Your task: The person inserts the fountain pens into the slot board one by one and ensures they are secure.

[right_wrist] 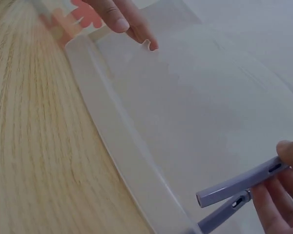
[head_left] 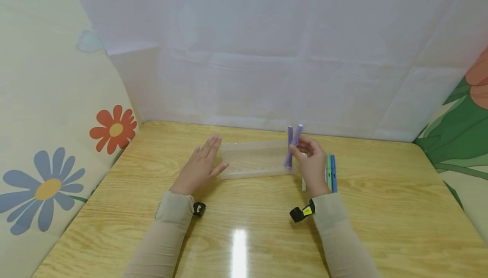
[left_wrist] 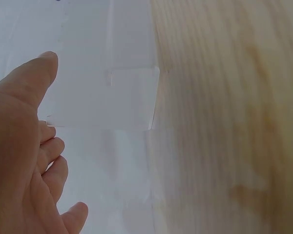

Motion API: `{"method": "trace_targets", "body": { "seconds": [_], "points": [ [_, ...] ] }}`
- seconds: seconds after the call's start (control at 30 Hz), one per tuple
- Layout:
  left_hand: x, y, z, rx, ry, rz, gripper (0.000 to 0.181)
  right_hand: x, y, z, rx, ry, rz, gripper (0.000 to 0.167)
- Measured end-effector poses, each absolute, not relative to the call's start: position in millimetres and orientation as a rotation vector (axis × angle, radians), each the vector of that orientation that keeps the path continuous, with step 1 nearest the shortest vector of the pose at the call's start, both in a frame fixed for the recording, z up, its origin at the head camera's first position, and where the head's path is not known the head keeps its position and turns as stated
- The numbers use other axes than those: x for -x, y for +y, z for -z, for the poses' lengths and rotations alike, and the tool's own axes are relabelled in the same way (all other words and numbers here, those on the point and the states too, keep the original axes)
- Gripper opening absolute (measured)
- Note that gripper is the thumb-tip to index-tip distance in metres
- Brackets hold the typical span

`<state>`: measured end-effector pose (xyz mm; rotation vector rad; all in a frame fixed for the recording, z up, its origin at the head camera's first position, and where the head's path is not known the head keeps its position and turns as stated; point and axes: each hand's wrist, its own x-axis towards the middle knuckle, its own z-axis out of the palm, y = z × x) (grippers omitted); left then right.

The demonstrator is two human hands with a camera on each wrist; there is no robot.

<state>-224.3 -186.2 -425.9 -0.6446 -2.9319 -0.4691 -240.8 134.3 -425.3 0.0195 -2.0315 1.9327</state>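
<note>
On purple pen (right_wrist: 238, 183) right grip (head_left: 313, 163) pinches, slot (right_wrist: 275, 168) (right wrist only); left grip (head_left: 199, 165) relaxed, contact unclear.

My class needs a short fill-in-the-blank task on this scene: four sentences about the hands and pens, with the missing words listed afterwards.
1. The right hand holds a pen coloured ____.
2. Counting this one, ____ pens of that colour show in the head view.
3. In the head view, the left hand is at the ____ end of the clear holder.
4. There, the blue pen lies to the ____ of the green pen.

Missing words: purple; two; left; right.
</note>
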Motion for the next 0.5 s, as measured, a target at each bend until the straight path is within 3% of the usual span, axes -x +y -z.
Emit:
{"method": "trace_targets", "body": {
  "seconds": [0.5],
  "points": [
    [223.9,-185.9,425.2,0.646,-2.926,0.468,0.082,241.1,124.4,432.9,-0.044,-2.114,-1.841,0.030]
  ]
}}
